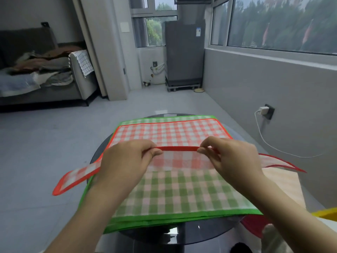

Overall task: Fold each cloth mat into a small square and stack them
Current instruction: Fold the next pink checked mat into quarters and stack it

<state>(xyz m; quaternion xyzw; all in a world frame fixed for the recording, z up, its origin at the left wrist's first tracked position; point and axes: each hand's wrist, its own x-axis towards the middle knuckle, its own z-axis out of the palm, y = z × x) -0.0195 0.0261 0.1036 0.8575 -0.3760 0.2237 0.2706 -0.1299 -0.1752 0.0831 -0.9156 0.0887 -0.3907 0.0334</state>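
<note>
A red-and-white checked cloth mat (173,133) with a red border lies on top of a green-and-white checked mat (182,194) on a round dark glass table (175,234). My left hand (127,159) and my right hand (229,156) each pinch the red mat's near border and hold it lifted above the green mat. The red border stretches taut between my fingers. The red mat's near corners droop past the table at left and right. A pale orange mat (284,185) peeks out under the right side.
A yellow object (326,213) and a red item (253,227) sit at the table's right edge. A white charger and cable (262,111) hang from a wall socket at the right. Grey tiled floor surrounds the table; a sofa (42,73) stands far left.
</note>
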